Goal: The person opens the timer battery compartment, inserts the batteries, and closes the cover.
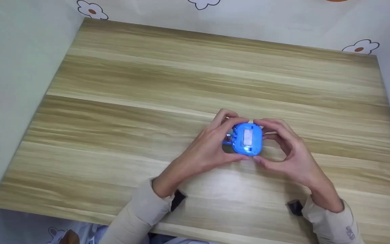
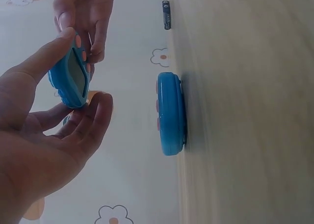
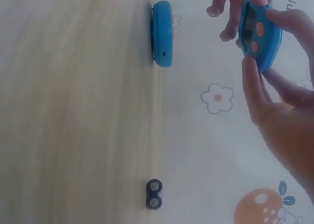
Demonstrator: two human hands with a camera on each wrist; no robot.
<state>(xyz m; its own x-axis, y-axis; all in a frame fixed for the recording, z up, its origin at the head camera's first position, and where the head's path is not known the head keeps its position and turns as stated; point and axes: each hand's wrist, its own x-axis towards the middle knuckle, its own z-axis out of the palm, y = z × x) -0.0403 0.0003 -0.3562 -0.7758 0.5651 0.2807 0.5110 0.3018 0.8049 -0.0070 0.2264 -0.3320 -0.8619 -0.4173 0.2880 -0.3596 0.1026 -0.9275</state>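
Both hands hold a small blue digital device [image 1: 257,139] above the table, its back with a pale rectangle turned up in the head view. My left hand [image 1: 208,147] pinches its left side between thumb and fingers. On the other side, my right hand [image 1: 296,154] grips the right corners with thumb and fingertips. The wrist views show a grey screen [image 2: 77,71] and round pink buttons [image 3: 260,29] facing down. A second blue device [image 2: 170,113] with pink buttons lies on the table below. I cannot make it out in the head view.
Two small batteries [image 3: 154,194] lie side by side on the wood-grain table [image 1: 130,84], apart from the second device. Pale walls [image 1: 266,20] with flower prints border the table. Dark wrist pieces [image 1: 178,200] stick out beside the sleeves.
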